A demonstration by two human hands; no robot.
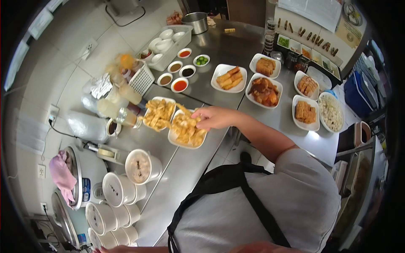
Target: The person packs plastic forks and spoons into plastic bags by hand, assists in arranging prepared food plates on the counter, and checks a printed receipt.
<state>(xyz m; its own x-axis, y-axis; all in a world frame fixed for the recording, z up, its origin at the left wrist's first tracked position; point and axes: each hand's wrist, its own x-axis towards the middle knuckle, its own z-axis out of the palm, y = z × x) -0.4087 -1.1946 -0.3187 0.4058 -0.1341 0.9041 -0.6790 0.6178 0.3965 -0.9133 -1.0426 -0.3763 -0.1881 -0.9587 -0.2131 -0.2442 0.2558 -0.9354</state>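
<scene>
My right hand (211, 117) reaches from the right, its fingers bent and pinching at golden fried strips (185, 130) heaped in a white bowl (184, 146). A second white bowl of fried strips (158, 113) stands directly behind it to the left. Both bowls rest on the steel counter (177, 168). At the bottom edge, only a sliver of my left hand (103, 250) shows, close to stacked white lidded tubs (110, 238); its fingers are mostly cut off.
Small sauce dishes (179, 85) and a dish of spring rolls (229, 78) sit farther back. Bowls of cooked meat (265, 90) and rice (330, 112) stand at right. Bottles (130, 93), a tape dispenser (107, 152) and rice cookers (86, 173) line the left wall.
</scene>
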